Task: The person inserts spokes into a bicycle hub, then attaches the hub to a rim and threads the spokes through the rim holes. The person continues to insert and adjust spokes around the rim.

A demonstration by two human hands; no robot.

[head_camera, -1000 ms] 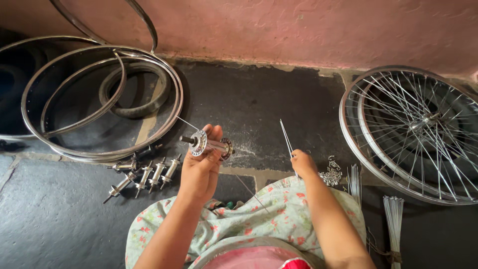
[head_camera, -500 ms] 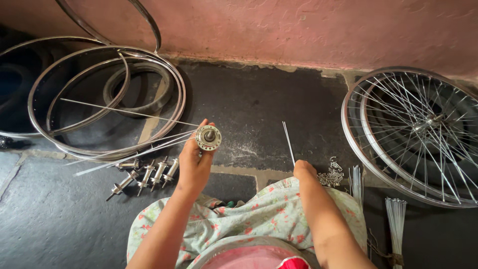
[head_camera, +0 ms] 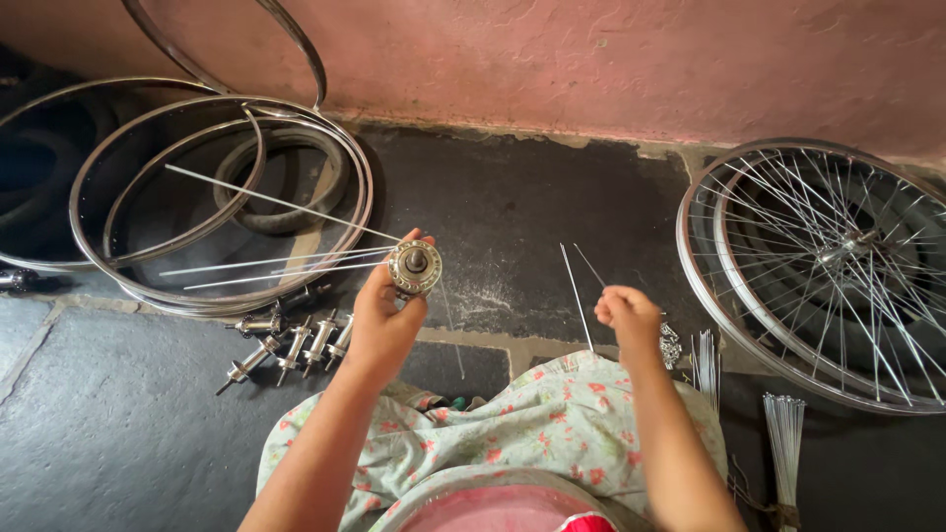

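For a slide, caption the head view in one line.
Left hand holds a wheel hub with spokes fanning left; right hand pinches two loose spokes, spoked wheels at right.

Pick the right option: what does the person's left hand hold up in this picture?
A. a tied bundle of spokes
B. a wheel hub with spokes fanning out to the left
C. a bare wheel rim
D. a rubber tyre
B: the left hand grips a wheel hub, and several thin spokes run from it out to the left.
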